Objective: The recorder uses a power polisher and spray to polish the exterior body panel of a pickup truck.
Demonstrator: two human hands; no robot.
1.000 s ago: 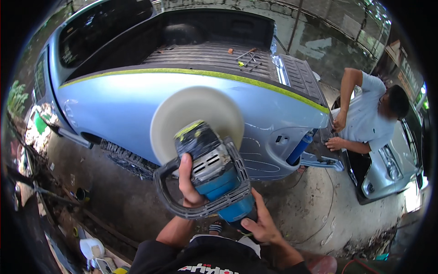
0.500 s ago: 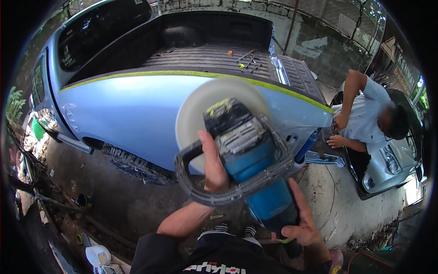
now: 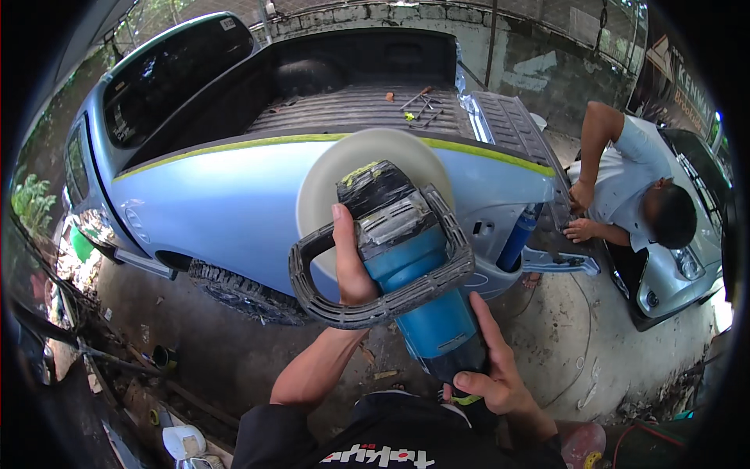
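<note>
the left hand (image 3: pixel 355 273) was closed around the left side of a blue and black rotary polisher (image 3: pixel 422 285), inside its black loop handle (image 3: pixel 391 310), with the thumb pointing up, while the right hand (image 3: pixel 504 371) gripped the rear end, thumb across the top. the polisher was held at a tilt in front of the silvery-blue rear side panel (image 3: pixel 211 203) of a pickup truck (image 3: pixel 258 176), its pale round pad (image 3: pixel 320 207) overlapping the panel and the yellow-green masking tape (image 3: pixel 234 146) along the upper edge — whether pad and paint touched could not be told from this view. a knobbly tyre (image 3: pixel 242 293) showed under the panel, and thin metal tools (image 3: pixel 422 105) lay in the ribbed cargo bed (image 3: pixel 328 113). to the right — past a blue cylinder (image 3: pixel 518 242) at the truck's rear corner — a co-worker (image 3: pixel 629 176) leaned toward the lowered tailgate (image 3: pixel 523 137), near a silver car (image 3: pixel 680 289)
</note>
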